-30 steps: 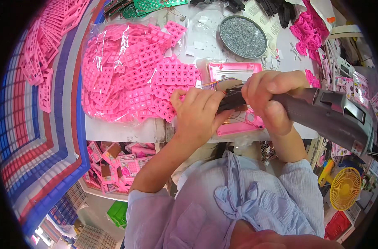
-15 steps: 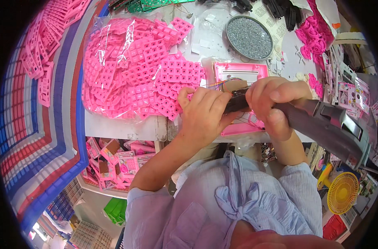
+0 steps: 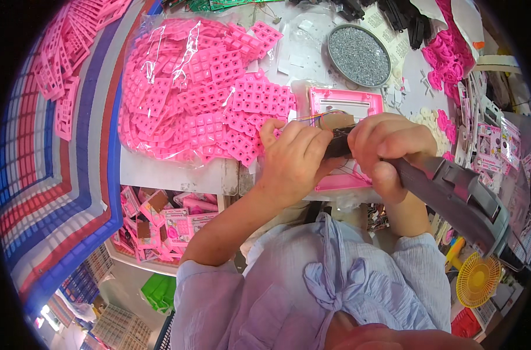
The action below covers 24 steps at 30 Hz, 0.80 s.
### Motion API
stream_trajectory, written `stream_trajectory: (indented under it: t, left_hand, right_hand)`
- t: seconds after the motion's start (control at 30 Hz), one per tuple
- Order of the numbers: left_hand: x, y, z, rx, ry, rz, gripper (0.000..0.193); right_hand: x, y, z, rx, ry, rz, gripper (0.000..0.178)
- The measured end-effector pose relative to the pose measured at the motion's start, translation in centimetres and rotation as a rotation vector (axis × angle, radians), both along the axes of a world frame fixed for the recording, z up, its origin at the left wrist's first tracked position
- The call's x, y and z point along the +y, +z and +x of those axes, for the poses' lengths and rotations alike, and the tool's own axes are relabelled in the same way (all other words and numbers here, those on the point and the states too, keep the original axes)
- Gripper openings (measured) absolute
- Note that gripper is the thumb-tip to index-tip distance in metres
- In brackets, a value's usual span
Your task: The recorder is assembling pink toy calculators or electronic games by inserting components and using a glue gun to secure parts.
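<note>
My right hand [image 3: 391, 143] is wrapped round the front of a dark grey power screwdriver [image 3: 452, 195], whose rear end points to the lower right. Its tip is hidden behind my fingers. With fingers closed, my left hand [image 3: 294, 157] grips a small black plastic part [image 3: 337, 146] right against the front of the tool. Under and behind both hands lies an open pink plastic casing [image 3: 346, 94]. Thin coloured wires [image 3: 313, 118] and a brown piece [image 3: 338, 121] show inside it. My hands hide the casing's middle.
A clear bag [image 3: 178, 87] heaped with pink key sheets fills the table's left. A round dish [image 3: 359, 55] of small screws stands behind the casing. Black parts [image 3: 394, 14] and pink pieces [image 3: 446, 52] lie at the far right. Below sit a drawer of pink boxes [image 3: 178, 224] and a yellow fan [image 3: 479, 280].
The view has shifted slightly, so the table appears further right. The screwdriver's rear end has dipped a little. Both hands keep the same hold.
</note>
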State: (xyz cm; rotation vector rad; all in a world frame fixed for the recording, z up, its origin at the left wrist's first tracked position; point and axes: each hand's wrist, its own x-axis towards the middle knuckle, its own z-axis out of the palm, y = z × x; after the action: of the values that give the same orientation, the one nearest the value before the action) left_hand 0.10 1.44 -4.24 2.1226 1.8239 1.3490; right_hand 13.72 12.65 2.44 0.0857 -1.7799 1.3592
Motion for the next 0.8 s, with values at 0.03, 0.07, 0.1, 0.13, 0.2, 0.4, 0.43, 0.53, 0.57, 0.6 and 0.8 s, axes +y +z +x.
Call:
stream_trajectory:
  t: [0.03, 0.07, 0.1, 0.13, 0.2, 0.4, 0.43, 0.53, 0.57, 0.6, 0.8]
  left_hand:
    - [0.0, 0.0, 0.0, 0.005, -0.003, 0.003, 0.045]
    - [0.0, 0.1, 0.0, 0.011, -0.006, 0.006, 0.044]
    - [0.0, 0.1, 0.0, 0.014, -0.012, 0.011, 0.043]
    - [0.1, 0.1, 0.0, 0.015, -0.018, 0.015, 0.042]
    - [0.1, -0.2, 0.0, 0.020, -0.025, 0.020, 0.040]
    - [0.0, -0.4, -0.3, 0.057, -0.043, 0.008, 0.041]
    - [-0.1, -0.3, -0.4, 0.065, -0.046, 0.000, 0.043]
    - [-0.1, -0.1, -0.5, 0.071, -0.048, -0.025, 0.048]
    - [0.0, 0.0, -0.5, 0.065, -0.043, -0.028, 0.048]
    - [0.1, 0.0, -0.6, 0.062, -0.032, -0.032, 0.048]
    - [0.3, -0.5, -1.5, 0.089, -0.078, -0.092, 0.048]
  right_hand:
    - [-0.3, 0.1, -0.2, -0.030, -0.036, -0.016, 0.025]
    - [-0.6, 0.3, -0.3, -0.060, -0.073, -0.031, 0.027]
    - [-0.7, 0.6, -0.1, -0.116, -0.085, -0.060, 0.027]
    - [-0.8, 1.0, 0.2, -0.172, -0.098, -0.089, 0.026]
    - [-0.8, 1.0, 0.0, -0.186, -0.076, -0.132, 0.024]
    - [2.0, 0.5, -0.5, -0.149, 0.179, -0.186, 0.026]
    - [1.5, 0.1, -0.4, -0.075, 0.161, -0.276, 0.028]
    - [2.4, 0.0, 0.2, 0.007, 0.182, -0.318, 0.039]
    - [2.7, 0.1, 0.4, 0.032, 0.215, -0.342, 0.041]
    - [3.3, 0.1, 0.6, 0.059, 0.254, -0.364, 0.042]
    - [3.5, 0.3, 4.7, -0.639, -0.145, 0.038, 0.075]
